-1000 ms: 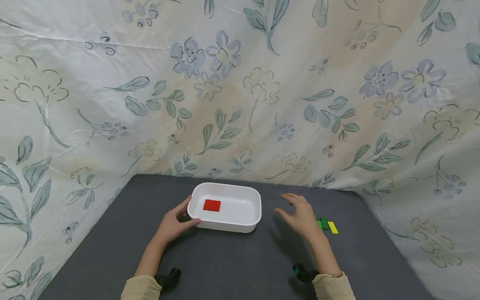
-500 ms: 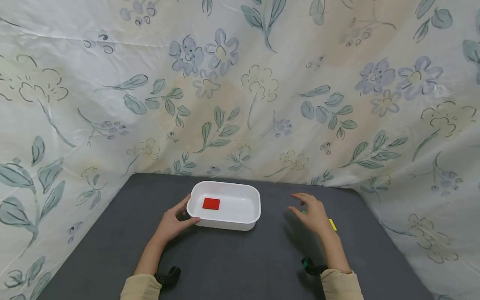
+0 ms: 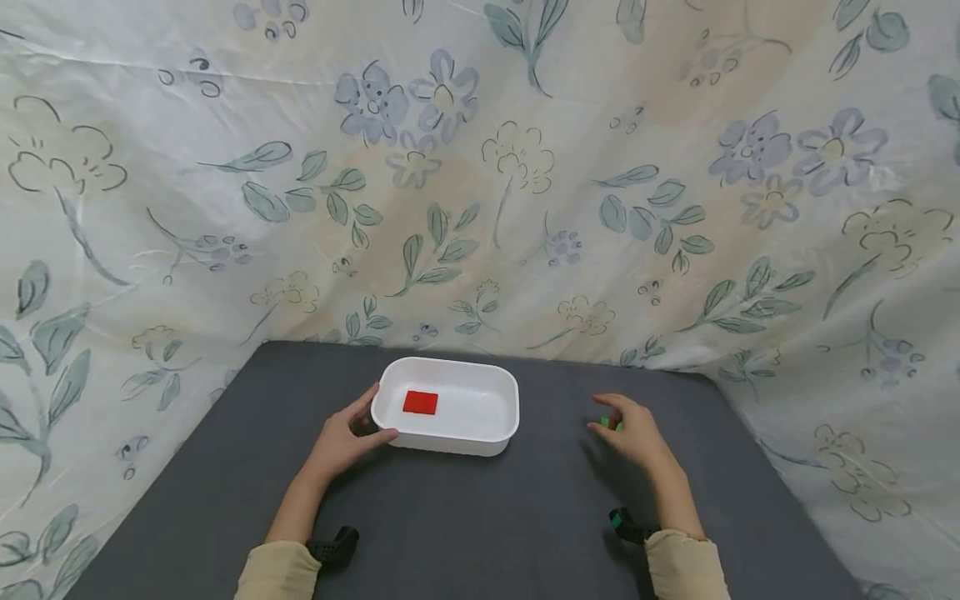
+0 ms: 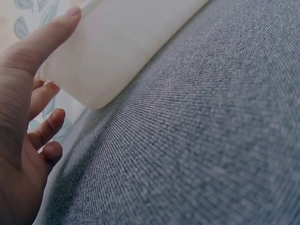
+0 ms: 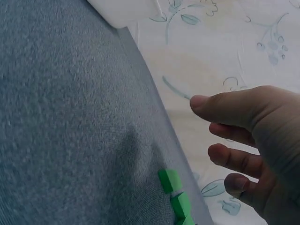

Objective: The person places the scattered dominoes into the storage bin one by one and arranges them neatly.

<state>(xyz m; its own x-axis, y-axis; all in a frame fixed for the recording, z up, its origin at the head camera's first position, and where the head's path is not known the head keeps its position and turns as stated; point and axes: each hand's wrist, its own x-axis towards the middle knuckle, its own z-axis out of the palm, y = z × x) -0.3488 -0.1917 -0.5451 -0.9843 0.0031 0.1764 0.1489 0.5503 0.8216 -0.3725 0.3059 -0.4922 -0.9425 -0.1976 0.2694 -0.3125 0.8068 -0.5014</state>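
A white plastic box [image 3: 480, 412] stands on the dark table with a flat red piece [image 3: 420, 402] lying inside it, left of its middle. My left hand [image 3: 337, 446] grips the box's left end, thumb along the near rim and fingers around the side. To the right, my right hand [image 3: 637, 435] hovers beside green blocks, its thumb and fingers apart with nothing between them. One green block [image 3: 606, 422] peeks out by the fingertips in the head view; the hand hides the others. In the right wrist view several green blocks [image 5: 169, 181] lie in a row below the fingers.
Dark grey cloth covers the table [image 3: 480, 525]. A floral curtain [image 3: 525, 208] hangs behind the table and down both sides. Black wrist straps [image 3: 336, 546] sit at both wrists, below beige sleeves [image 3: 279, 571].
My right hand has moved right, over the blocks, hiding the yellow one and most of the green ones that showed earlier. The left hand and box have stayed in place.
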